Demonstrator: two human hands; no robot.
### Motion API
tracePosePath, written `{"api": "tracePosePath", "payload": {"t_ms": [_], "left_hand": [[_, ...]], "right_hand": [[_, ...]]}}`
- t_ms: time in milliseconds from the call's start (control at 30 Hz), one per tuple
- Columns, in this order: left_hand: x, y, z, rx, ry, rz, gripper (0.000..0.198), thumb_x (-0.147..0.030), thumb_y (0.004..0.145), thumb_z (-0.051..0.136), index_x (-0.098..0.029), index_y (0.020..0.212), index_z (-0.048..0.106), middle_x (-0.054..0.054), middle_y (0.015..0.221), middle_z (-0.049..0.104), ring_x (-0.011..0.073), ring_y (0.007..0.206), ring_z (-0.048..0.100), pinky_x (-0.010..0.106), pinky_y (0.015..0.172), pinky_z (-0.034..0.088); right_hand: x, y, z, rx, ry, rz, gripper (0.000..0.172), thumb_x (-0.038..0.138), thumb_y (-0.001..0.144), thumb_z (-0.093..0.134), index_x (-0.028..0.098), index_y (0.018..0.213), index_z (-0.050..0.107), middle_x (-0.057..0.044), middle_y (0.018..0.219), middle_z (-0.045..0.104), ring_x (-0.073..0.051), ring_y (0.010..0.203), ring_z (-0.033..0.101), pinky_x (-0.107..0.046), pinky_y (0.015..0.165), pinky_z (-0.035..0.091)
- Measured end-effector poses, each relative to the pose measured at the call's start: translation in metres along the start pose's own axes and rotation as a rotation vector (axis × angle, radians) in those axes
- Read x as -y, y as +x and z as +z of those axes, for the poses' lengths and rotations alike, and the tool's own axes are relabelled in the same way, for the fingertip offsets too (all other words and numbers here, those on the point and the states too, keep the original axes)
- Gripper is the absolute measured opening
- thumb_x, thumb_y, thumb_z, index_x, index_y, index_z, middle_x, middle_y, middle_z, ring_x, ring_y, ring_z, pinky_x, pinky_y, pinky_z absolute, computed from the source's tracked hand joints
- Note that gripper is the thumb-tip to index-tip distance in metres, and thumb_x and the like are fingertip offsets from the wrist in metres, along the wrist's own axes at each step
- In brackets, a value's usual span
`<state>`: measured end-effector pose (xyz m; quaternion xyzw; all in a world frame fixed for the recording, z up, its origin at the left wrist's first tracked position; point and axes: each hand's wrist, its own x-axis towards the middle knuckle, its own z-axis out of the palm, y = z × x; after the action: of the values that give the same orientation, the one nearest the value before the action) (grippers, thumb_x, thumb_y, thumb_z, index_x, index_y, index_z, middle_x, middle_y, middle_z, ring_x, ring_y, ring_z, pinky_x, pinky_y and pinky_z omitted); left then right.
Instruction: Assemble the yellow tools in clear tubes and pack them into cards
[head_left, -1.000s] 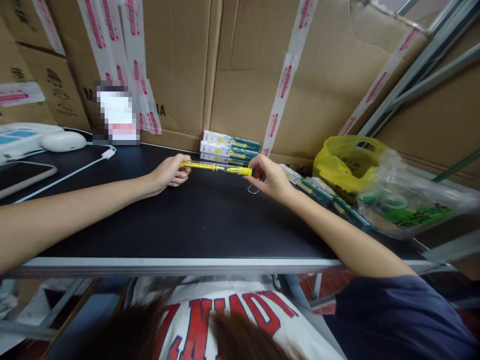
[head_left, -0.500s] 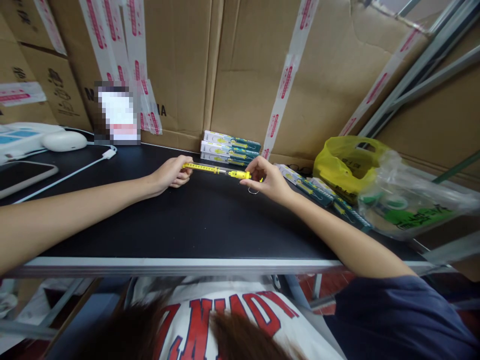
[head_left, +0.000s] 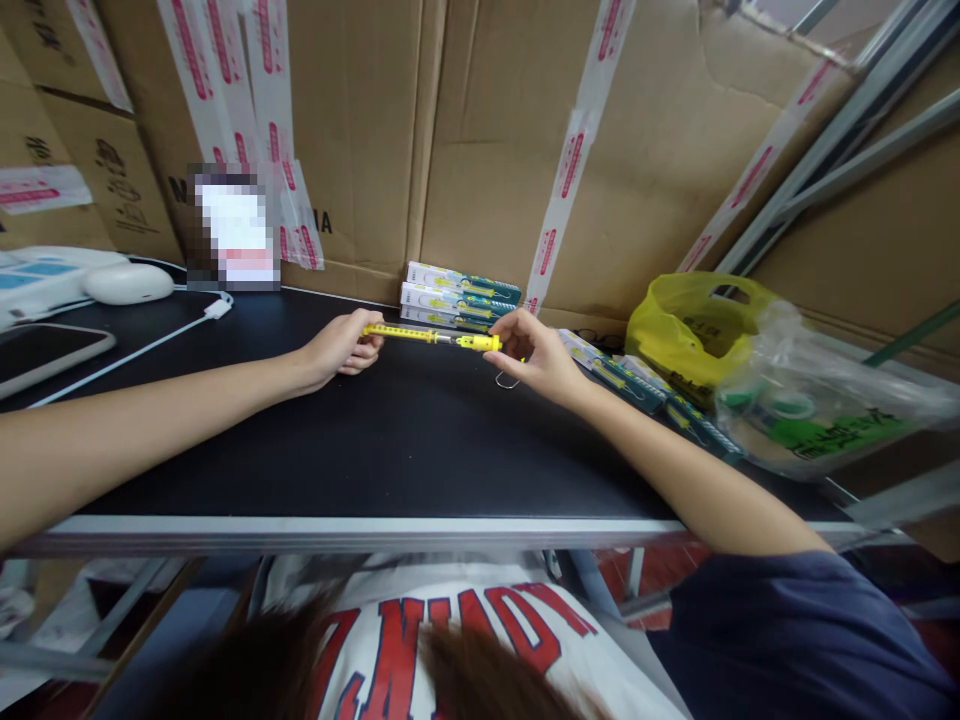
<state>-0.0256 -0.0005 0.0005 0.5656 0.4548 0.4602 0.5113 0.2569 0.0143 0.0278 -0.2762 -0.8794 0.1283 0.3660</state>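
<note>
A slim yellow spring scale (head_left: pixel 409 333) with a marked, clear tube is held level above the black tabletop, between my two hands. My left hand (head_left: pixel 346 345) is closed round its left end. At the other end, the thumb and fingers of my right hand (head_left: pixel 534 350) pinch the yellow end piece. A thin metal hook (head_left: pixel 507 380) hangs just below my right fingertips. Behind the scale stands a small stack of printed boxes (head_left: pixel 459 297) that picture similar scales.
More such boxes (head_left: pixel 622 383) lie to the right, beside a yellow plastic bag (head_left: pixel 694 325) and a clear bag (head_left: pixel 840 410). To the left are a phone (head_left: pixel 52 355), a white cable (head_left: pixel 135 348) and a white rounded case (head_left: pixel 129 282). Cardboard (head_left: pixel 495 130) walls the back.
Both hands keep hold of the spring scale. It has shifted very slightly, its right end a touch higher; little else differs.
</note>
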Motion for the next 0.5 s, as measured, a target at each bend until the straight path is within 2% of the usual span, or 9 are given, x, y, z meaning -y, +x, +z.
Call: {"api": "tracePosePath", "payload": {"t_ms": [500], "left_hand": [[0.0016,0.0016,-0.001,0.027,-0.005,-0.029,0.031,-0.031,0.089,0.039,-0.018,0.06,0.041,-0.009,0.043,0.023,0.0035,0.031,0.018,0.013,0.031,0.014]], "right_hand": [[0.0001,-0.0007,0.0009,0.012,-0.037,-0.008,0.023,0.032,0.083,0.067,0.02,0.095,0.051,0.003,0.073,0.052,-0.008,0.056,0.046,-0.023,0.053,0.04]]}}
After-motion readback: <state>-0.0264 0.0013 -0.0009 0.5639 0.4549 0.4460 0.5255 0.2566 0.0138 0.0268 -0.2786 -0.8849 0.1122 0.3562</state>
